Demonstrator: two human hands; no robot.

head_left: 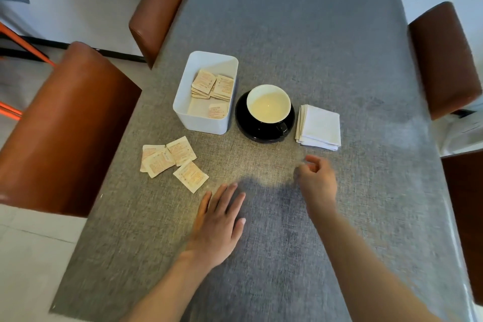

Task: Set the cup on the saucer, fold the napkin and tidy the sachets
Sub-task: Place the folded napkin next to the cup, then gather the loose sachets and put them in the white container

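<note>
Head view
Landmark: the white bin (183,102) is standing on the grey desk (313,47), left of centre.
Cup and saucer: the cup (268,103) is already sitting on the black saucer (241,123), just right of the bin, its handle pointing toward the person.
Napkin: the folded napkin (318,127) is lying further right of the bin, just beyond the saucer.
Sachets in bin: some sachets (213,85) are already lying inside the bin.
Loose sachets: four loose sachets (172,161) are lying on the desk just in front of the bin, toward the person, overlapping in a loose cluster with no shared long axis.
Left hand: the left hand (219,225) is hovering or resting flat over the desk, grip released and fingers straight, pointing toward the bin; the loose sachets are lying ahead and to its left, near its fingertips.
Right hand: the right hand (317,180) is hanging loosely curled and grasping nothing, in front of the napkin and well right of the bin.
Judgement: the left hand is the nearer one, so gathering the loose sachets into the bin is probably falling to it.
</note>
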